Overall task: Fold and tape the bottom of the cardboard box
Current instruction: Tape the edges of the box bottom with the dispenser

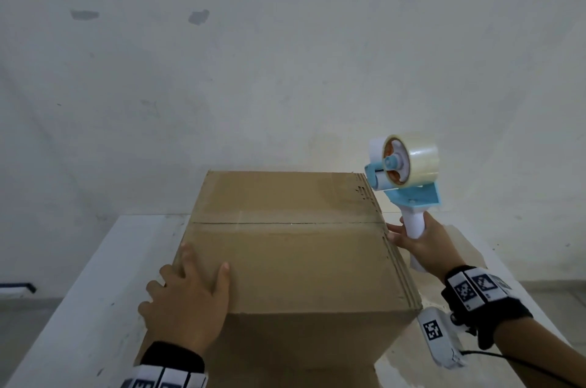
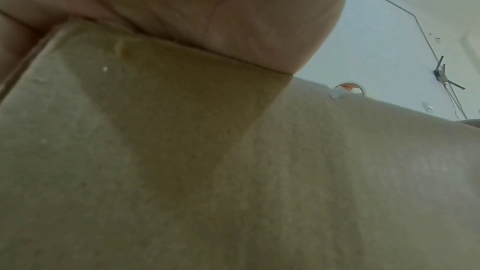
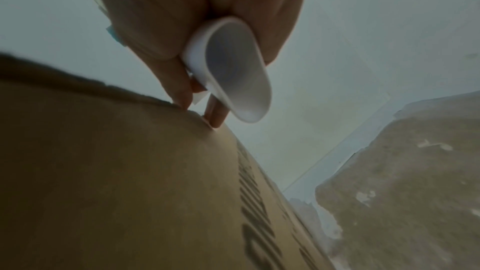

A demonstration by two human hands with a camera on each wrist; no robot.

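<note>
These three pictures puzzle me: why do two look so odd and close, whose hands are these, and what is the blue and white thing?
No machine here: a person wears three cameras. The wide picture comes from the head, looking down at a cardboard box on a white table, its flaps folded shut, with no tape visible on the seam yet. The two close pictures come from cameras strapped to the wrists, so skin and cardboard fill them. The left hand lies flat on the box, steadying it. The right hand grips the white handle of a tape dispenser holding a clear roll; its fingers touch the box edge.
</note>
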